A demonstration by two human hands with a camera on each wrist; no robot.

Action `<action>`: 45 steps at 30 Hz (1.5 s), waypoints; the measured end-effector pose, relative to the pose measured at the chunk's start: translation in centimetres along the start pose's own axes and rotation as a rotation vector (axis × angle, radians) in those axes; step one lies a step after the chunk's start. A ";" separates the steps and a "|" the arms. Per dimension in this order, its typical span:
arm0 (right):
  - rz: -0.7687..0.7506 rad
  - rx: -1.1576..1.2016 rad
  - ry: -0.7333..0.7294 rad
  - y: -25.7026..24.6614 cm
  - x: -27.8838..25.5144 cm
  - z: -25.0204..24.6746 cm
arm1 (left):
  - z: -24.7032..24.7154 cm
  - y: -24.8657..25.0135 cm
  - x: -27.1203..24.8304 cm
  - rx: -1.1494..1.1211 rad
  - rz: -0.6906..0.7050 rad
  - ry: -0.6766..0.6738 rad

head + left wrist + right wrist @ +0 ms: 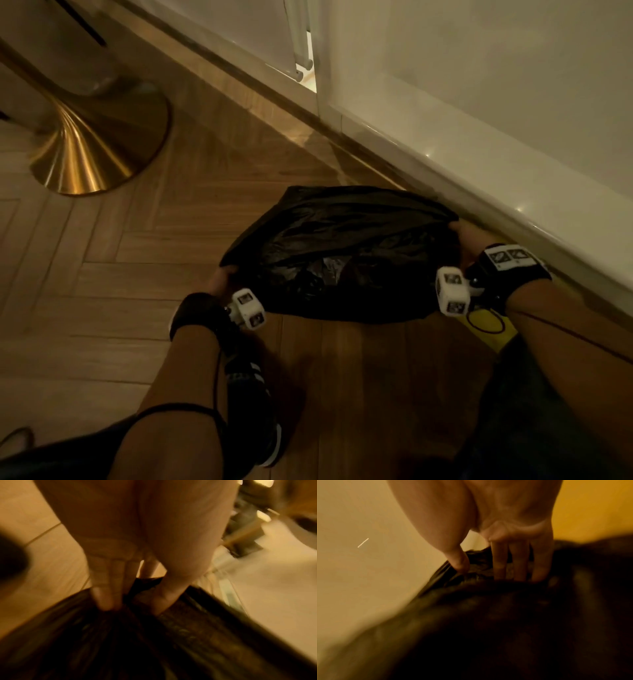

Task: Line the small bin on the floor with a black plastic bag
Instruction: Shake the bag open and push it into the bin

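A black plastic bag [342, 250] is spread wide over the small bin on the wooden floor, close to the white wall base. In the head view the bag hides the bin. My left hand [219, 277] grips the bag's left edge and my right hand [462, 236] grips its right edge, pulling the opening apart. In the left wrist view my left hand [132, 605] pinches the bag [102, 642] between fingers [106, 596] and thumb, beside a dark brown textured rim [197, 622] that may be the bin. My right hand [488, 573] pinches the bag [488, 615] the same way.
A gold trumpet-shaped furniture base [92, 147] stands at the back left. The white skirting [445, 147] runs diagonally just behind the bag. A yellow object [486, 329] lies under my right forearm. My shoe [250, 387] is planted on the floor near the bag's front.
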State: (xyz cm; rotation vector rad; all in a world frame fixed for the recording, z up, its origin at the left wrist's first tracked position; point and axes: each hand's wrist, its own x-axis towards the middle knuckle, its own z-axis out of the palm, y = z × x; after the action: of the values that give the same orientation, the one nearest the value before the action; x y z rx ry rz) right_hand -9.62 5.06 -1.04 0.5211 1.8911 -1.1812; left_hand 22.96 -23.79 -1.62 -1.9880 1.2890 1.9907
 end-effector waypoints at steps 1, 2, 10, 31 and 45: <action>-0.026 -0.088 0.010 0.4 0.2 -0.3 | -0.2 0.3 -0.2 0.073 0.002 0.031; -0.066 -0.116 -0.007 0.7 1.2 -0.7 | -0.3 0.6 -0.3 0.117 0.013 0.069; -0.720 -0.371 0.052 -2.0 -6.2 -0.6 | -2.3 4.7 -4.4 0.219 0.460 0.317; -0.570 -0.981 -0.635 -4.3 -5.7 1.2 | 3.5 6.3 -3.3 0.249 0.495 -0.222; -0.747 -0.973 -0.413 1.3 -6.9 -0.7 | 3.7 8.3 2.7 0.672 0.377 0.026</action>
State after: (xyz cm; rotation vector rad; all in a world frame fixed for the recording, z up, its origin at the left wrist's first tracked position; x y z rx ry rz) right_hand -5.08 6.85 4.00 -0.9444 2.0334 -0.5494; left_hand 14.80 -28.48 -0.33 -1.5270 2.1027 1.3401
